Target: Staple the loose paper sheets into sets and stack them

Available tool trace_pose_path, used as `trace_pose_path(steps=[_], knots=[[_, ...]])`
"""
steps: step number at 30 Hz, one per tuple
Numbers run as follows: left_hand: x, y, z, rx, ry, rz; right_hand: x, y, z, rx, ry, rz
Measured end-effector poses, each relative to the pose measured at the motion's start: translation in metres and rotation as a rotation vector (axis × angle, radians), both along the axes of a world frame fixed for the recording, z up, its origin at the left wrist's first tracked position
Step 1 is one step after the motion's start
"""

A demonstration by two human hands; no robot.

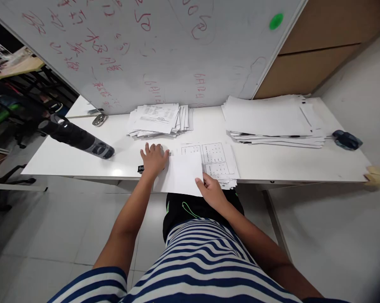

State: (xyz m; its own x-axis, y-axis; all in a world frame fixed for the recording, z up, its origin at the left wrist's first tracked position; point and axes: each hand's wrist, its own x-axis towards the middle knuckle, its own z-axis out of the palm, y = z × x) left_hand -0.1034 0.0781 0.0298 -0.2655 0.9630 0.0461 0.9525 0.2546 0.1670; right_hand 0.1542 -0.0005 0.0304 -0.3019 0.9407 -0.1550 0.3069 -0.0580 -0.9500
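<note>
My right hand (212, 191) pinches the right edge of a blank white sheet of paper (183, 172), thumb on top. The sheet juts over the table's front edge. Beneath its right side lies a stack of printed sheets (219, 158) with boxed text. My left hand (154, 159) rests palm down at the sheet's left edge, fingers spread. Partly covered by that hand and wrist is a small black object (141, 169); its kind cannot be made out.
On the white table (66, 162) stand a dark bottle (79, 139), a computer mouse (99, 120), a pile of printed papers (158, 120), a larger paper stack (268, 120) and a dark blue item (346, 139). A whiteboard (171, 54) rises along the back.
</note>
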Motion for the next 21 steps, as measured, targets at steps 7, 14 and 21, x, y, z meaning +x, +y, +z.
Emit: trace_pose_path(steps=[7,14,21], knots=[[-0.012,-0.005,0.009,0.284,-0.453,0.053,0.002,-0.008,0.0,-0.156,0.061,0.066],[-0.032,-0.048,-0.003,0.687,-0.566,0.084,0.0,-0.003,-0.004,-0.234,0.069,0.097],[-0.045,-0.057,-0.038,0.534,-0.072,0.068,0.016,0.013,0.016,-0.261,0.167,0.102]])
